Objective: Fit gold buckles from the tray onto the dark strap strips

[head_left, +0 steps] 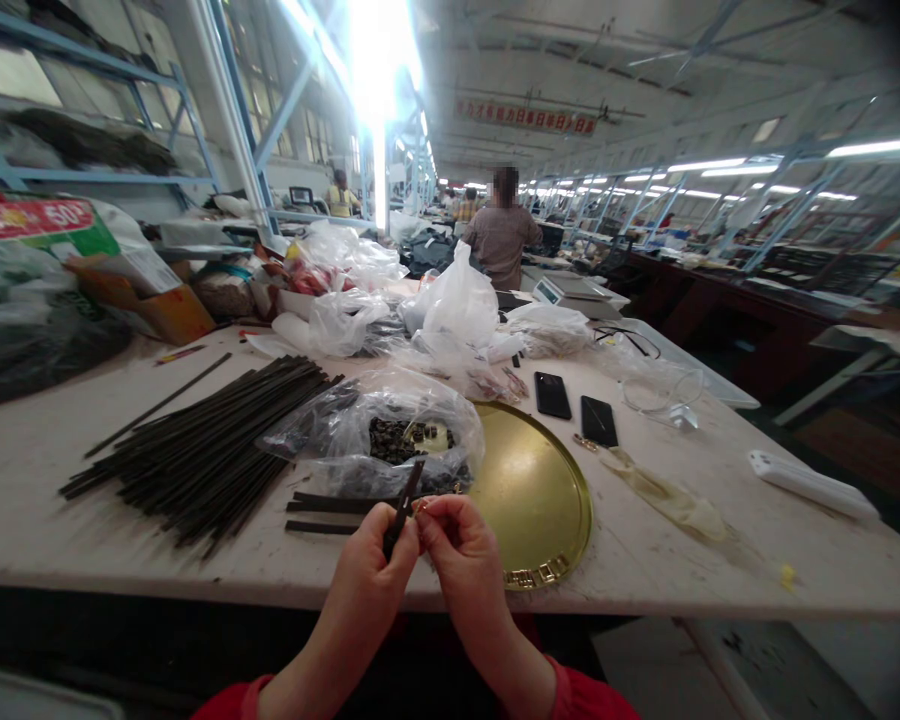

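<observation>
My left hand (379,555) is closed around a dark strap (405,505) whose end sticks up past the thumb. Close against it, my right hand (459,540) pinches a small gold-coloured metal piece (420,507) at the strap; its exact kind is too small to make out. Just beyond both hands lies an open clear plastic bag (337,435) with many small dark pieces (394,440) inside. A round gold tray (529,480) sits to the right, with several small metal buckles (536,574) along its near rim. Some dark strips (322,515) lie left of my hands.
A large pile of dark strips (217,430) covers the table's left side. Two phones (553,395) lie past the tray, near a sheer beige cloth (667,495) and a white elongated device (810,483). Plastic bags and a scale (577,290) stand behind; a person (502,235) is beyond.
</observation>
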A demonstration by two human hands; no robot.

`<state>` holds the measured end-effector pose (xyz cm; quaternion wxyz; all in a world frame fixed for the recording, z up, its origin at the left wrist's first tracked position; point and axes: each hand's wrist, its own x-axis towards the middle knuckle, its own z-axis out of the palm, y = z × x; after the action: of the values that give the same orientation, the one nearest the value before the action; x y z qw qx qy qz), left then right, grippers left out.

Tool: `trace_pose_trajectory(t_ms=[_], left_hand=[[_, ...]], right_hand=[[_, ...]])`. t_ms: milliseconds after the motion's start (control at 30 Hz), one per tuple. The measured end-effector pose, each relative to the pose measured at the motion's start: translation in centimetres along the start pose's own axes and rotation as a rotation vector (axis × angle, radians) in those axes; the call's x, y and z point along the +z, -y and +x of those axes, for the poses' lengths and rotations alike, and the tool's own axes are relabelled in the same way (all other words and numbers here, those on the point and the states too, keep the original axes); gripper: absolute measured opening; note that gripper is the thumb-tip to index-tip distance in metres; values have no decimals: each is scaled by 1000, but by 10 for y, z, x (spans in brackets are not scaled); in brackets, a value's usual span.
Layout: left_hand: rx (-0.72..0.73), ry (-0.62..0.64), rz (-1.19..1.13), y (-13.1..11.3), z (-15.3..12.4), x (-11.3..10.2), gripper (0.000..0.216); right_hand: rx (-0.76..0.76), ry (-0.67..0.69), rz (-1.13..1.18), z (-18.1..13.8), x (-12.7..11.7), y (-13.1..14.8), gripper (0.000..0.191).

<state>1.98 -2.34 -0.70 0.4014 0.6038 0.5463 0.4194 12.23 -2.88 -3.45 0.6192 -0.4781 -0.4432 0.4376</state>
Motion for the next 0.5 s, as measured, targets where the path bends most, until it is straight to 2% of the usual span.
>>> trace_pose_trajectory(t_ms=[200, 400, 500], left_hand=[[-12, 29, -13, 0, 1, -1, 22], [4, 18, 9, 2, -1, -1, 23], [19, 15, 0, 1, -2, -2, 21]], right_hand=[[-88, 125, -135, 8, -8, 6, 3], [-287, 234, -336, 12, -17, 16, 11], [-205, 225, -261, 11, -18, 15, 10]])
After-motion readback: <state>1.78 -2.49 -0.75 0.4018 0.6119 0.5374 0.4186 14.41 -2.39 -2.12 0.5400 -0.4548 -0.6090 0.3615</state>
